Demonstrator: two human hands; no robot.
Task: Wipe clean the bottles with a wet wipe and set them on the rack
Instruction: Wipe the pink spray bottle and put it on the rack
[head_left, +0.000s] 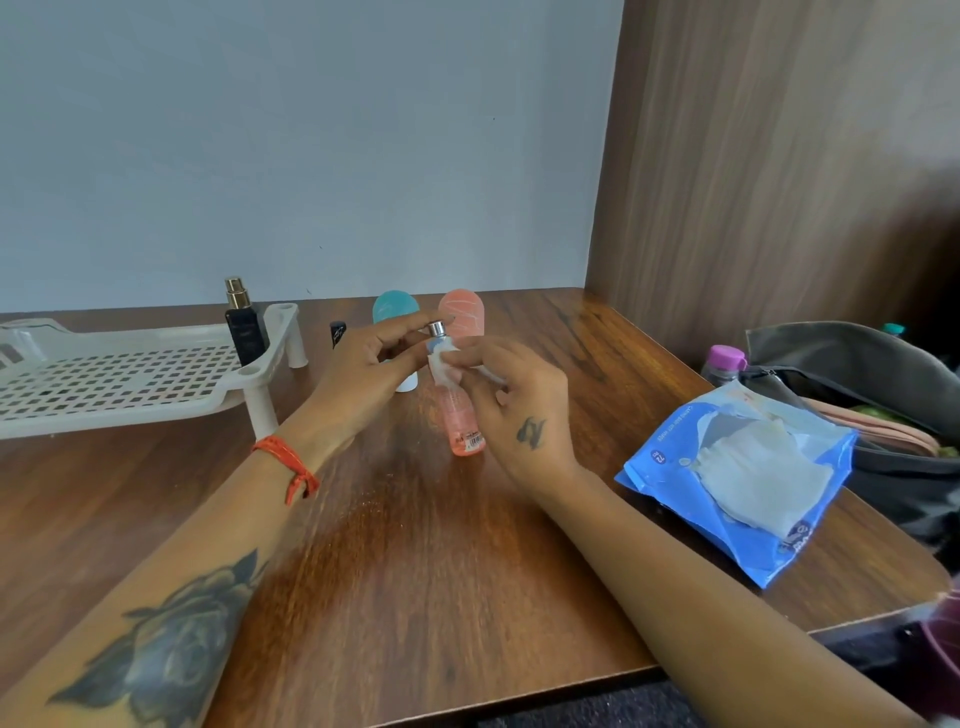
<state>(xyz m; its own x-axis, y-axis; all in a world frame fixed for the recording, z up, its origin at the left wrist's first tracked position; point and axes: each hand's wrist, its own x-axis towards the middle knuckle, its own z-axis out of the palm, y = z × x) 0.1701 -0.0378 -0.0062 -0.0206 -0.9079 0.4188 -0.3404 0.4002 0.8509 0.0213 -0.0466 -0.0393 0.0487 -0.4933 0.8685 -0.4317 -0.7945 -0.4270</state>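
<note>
While the left hand pinches the pink bottle near its silver cap at frame centre, the right hand pinches a wet wipe against its neck. Light, probably slippery; hold the body.

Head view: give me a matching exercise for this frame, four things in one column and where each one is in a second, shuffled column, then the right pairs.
Things:
1. pink bottle
2. black bottle
3. wipes pack
4. purple-capped bottle

Places:
A. flat on the table's right side, a wipe sticking out of it
B. between the hands, the left hand at its silver cap, the right hand pressing a wipe to its neck
C. beside the dark bag at the right edge
D. upright on the rack

Pairs: 1-B, 2-D, 3-A, 4-C
</note>
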